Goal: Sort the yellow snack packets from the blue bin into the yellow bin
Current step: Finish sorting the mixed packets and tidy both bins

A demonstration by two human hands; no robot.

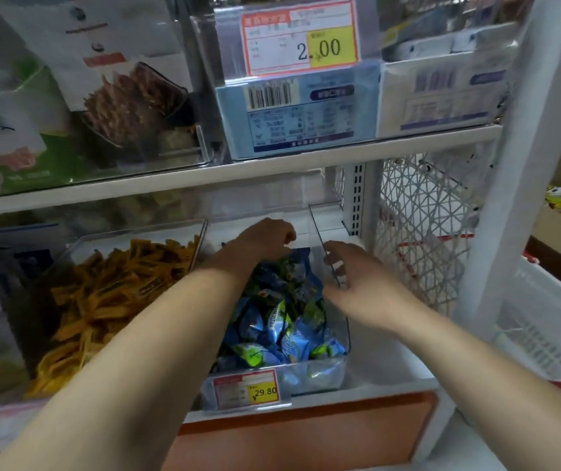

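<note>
Fingers [287, 234] of the left hand [265, 237] curl deep in the blue bin [323, 372], grasp unclear; right hand [350, 280] spreads loose at four o'clock, yellow packets [109, 294] at eight.

A shop: price tags [301, 37] front shelves [238, 168] of snacks.

Lower shelf, I see two bins side by side: left bin [129, 235] holds stick packets [109, 294], right bin [319, 373] holds pillow packets [282, 321]. A price tag [246, 390] sits on the right bin's front wall. The left hand [267, 236] is over the back end of the right bin, above the packets. The right hand [350, 278] is at that bin's right wall, fingers against it. The upper shelf board [238, 166] runs above both bins. A box [299, 120] stands on it over the right bin, with a second tag [301, 37] in front of it. A mesh panel [418, 226] is right of the bins, with a crate [551, 334] further right.
</note>
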